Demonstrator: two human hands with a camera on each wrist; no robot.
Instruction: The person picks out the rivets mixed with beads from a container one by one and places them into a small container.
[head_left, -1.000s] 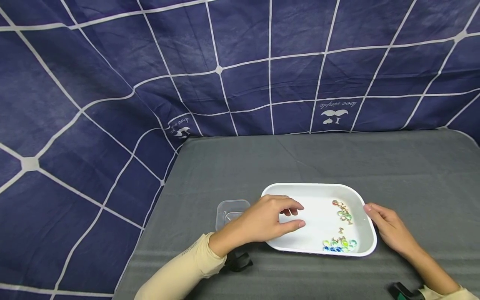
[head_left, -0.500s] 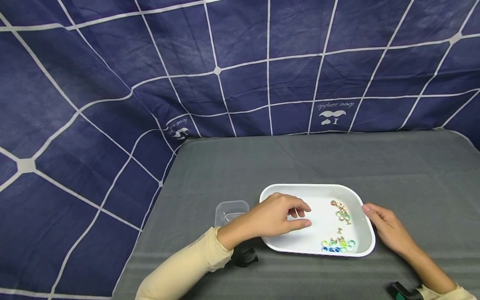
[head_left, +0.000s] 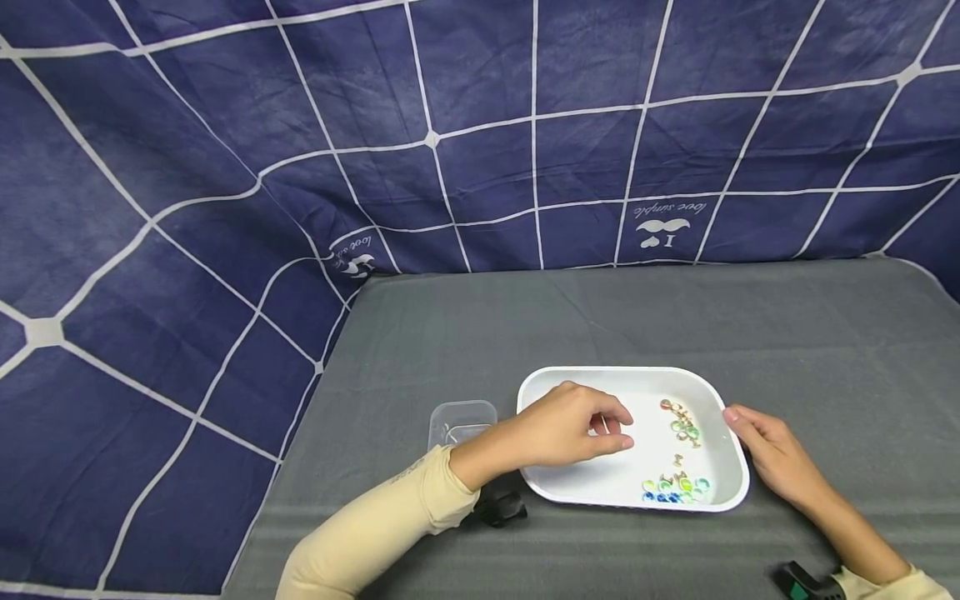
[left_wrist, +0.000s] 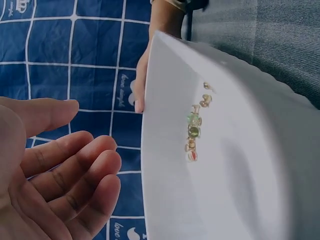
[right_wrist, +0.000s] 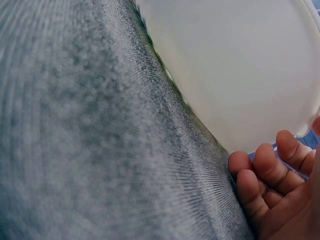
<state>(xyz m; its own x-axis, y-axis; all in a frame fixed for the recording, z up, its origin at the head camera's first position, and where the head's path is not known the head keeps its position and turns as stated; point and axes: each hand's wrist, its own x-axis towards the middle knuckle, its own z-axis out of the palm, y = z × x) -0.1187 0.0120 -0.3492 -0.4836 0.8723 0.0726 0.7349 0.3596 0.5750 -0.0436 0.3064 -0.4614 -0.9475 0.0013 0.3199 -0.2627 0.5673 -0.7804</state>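
The left hand (head_left: 573, 429), fingers loosely bent and pinching nothing, is being brought over the white tray (head_left: 648, 392), nearer the glassy beads (head_left: 684, 483) lying towards its right end; the tray is being gripped by the right hand (head_left: 776, 457), fingers curled.

Left grip (head_left: 573, 425) loosely bent, thumb (left_wrist: 55, 112) apart from fingers (left_wrist: 100, 170); right grip (head_left: 774, 450) curled.

You had a smooth plastic tray (head_left: 592, 483), glossy beads (head_left: 686, 484) at its right, a clear plastic box (head_left: 462, 412) left, matt cloth (head_left: 480, 333) beneath
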